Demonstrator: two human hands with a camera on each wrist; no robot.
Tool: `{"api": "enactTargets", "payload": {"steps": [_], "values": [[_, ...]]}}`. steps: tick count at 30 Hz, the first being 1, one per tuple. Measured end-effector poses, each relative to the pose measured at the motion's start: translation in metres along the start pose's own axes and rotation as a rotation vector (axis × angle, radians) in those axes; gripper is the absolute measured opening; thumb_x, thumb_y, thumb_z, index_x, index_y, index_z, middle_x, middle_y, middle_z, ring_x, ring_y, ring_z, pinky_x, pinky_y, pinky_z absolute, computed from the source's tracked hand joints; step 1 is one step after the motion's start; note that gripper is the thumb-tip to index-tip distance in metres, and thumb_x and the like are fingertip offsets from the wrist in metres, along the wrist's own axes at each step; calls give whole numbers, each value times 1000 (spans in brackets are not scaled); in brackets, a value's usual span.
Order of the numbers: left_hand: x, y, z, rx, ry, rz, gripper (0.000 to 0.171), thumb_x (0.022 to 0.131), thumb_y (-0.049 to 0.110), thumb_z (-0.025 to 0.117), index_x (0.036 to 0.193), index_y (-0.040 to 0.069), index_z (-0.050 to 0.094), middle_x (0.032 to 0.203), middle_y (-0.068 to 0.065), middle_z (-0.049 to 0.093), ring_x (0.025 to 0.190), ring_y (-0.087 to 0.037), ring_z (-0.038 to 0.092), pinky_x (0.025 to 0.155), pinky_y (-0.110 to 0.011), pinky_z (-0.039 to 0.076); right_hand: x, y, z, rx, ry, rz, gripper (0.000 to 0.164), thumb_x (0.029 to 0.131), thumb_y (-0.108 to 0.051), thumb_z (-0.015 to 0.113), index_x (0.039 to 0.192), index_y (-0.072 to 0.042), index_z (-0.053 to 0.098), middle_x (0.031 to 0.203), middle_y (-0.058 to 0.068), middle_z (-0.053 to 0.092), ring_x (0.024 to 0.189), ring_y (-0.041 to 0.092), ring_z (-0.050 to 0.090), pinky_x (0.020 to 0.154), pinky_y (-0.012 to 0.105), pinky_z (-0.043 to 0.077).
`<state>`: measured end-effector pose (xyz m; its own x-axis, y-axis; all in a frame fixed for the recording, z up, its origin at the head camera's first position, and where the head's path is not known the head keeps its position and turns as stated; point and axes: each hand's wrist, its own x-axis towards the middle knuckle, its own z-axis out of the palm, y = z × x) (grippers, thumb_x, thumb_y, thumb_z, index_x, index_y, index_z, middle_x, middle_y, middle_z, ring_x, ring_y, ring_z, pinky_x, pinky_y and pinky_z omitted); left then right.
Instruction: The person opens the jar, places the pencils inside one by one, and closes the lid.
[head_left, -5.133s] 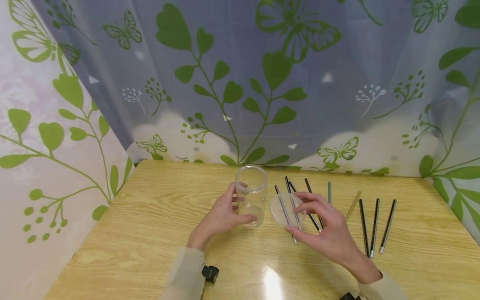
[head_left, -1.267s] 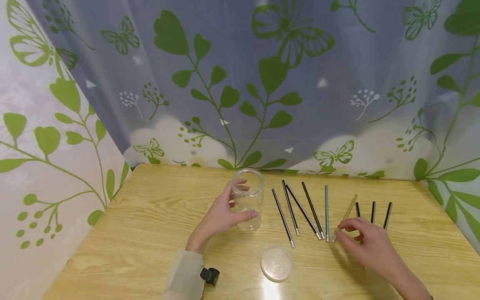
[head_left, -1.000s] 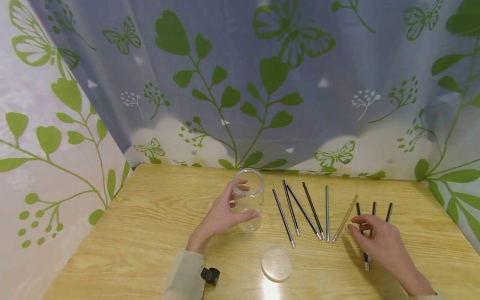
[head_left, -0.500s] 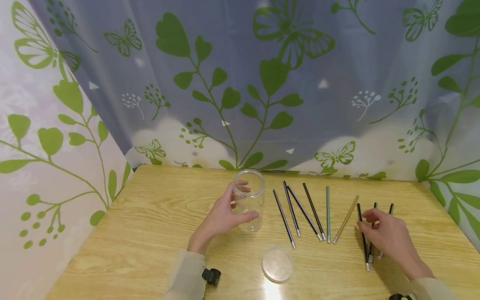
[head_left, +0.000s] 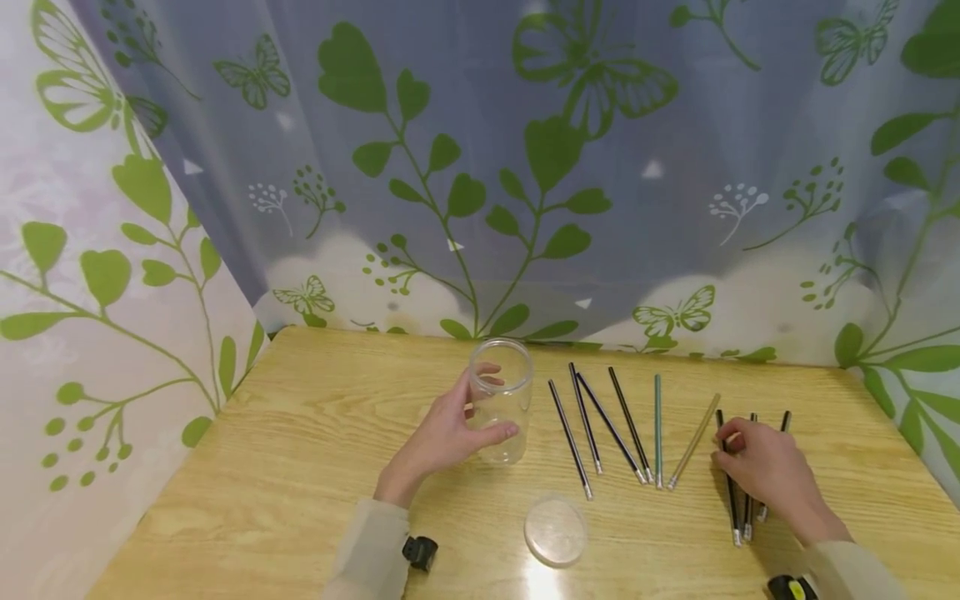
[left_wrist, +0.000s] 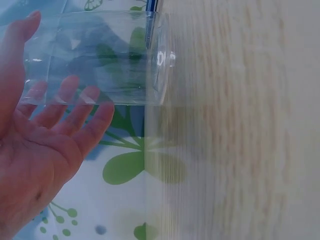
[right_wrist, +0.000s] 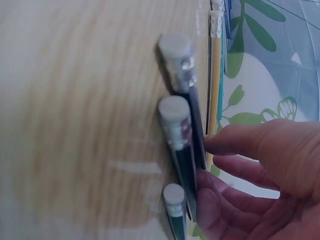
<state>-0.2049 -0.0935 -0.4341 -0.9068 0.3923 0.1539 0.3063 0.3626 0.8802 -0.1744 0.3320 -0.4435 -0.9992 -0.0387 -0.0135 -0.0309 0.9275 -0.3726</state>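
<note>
My left hand (head_left: pixel 450 437) holds a clear, uncovered jar (head_left: pixel 513 417) upright on the table, thumb in front and fingers around its far side. In the left wrist view the jar (left_wrist: pixel 95 60) is see-through, with nothing inside it. At the right, the thumb and fingers of my right hand (head_left: pixel 772 471) pinch a dark pencil (head_left: pixel 733 508), the leftmost of three lying together. The right wrist view shows the white erasers of these three; the thumb meets the side of the held pencil (right_wrist: pixel 197 122). Two more dark pencils (head_left: pixel 748 508) lie partly hidden under the hand.
A round clear lid (head_left: pixel 555 532) lies flat near the front. Between jar and right hand lie several dark pencils (head_left: pixel 570 437), a green pencil (head_left: pixel 658 429) and a wood-coloured pencil (head_left: pixel 693 442). A patterned curtain (head_left: pixel 450 167) hangs behind the table (head_left: pixel 300 467).
My right hand put the lid down on the table, then moved right from the wood-coloured pencil to the dark one and closed its fingers. The left hand stays on the jar.
</note>
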Motion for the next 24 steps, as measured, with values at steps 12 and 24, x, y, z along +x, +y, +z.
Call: {"api": "enactTargets", "payload": {"steps": [12,24], "values": [[-2,2,0,28,-5,-12,75,86,34,83,147,33,40,148,-4,56,140,-33,51,115,-59,44,5,-2,-2,79,-34,68,37,88,-14,71,117,8,64,95,23,74,80,33,70,62,45,56],[-2,1,-1,34,-8,-12,75,87,33,83,148,31,40,148,-5,56,140,-34,50,115,-59,44,0,-10,-9,194,-21,117,68,92,-20,66,142,17,41,93,17,73,57,16,68,68,46,59]]}}
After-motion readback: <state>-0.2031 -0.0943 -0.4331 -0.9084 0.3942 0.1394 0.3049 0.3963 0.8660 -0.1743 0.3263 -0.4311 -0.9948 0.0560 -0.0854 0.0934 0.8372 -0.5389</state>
